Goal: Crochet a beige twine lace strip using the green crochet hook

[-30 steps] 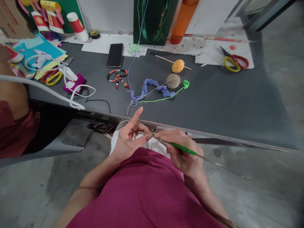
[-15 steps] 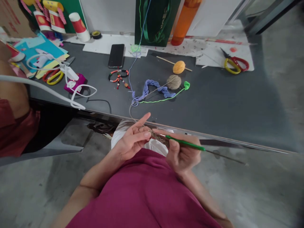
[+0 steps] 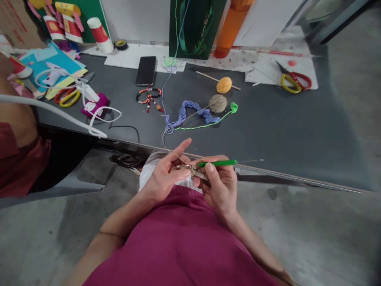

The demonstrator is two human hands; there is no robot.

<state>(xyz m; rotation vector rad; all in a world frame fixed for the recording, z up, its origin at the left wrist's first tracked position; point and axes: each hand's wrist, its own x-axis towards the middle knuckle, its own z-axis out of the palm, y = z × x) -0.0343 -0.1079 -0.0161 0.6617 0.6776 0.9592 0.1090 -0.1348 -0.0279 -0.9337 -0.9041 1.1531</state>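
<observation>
Just below the near edge of a grey worktable (image 3: 282,139), the person's two hands were held close together in front of a magenta knit top (image 3: 178,246). The left hand (image 3: 163,174) was partly closed, its raised index finger carrying a fine tan thread (image 3: 178,157), while its thumb and other fingers pinched a small tan crocheted piece (image 3: 196,172). The right hand (image 3: 222,188) was clenched around a green-handled crochet hook (image 3: 217,163), whose metal end lay through the crocheted piece between the hands and whose thin far end pointed rightward. The thread ran up over the table edge toward a ball of tan twine (image 3: 218,103) on the tabletop. Beside that ball lay a blue crocheted chain (image 3: 184,113) and a bright green yarn strand (image 3: 202,125); beyond it stood an orange yarn ball (image 3: 224,85) on a wooden stick. Farther left lay a beaded keychain (image 3: 149,97) and a black smartphone (image 3: 145,70), with yellow-and-red scissors (image 3: 293,81) at far right. At far left, the red sleeve (image 3: 18,159) of another person showed beside a white cable (image 3: 50,107).
</observation>
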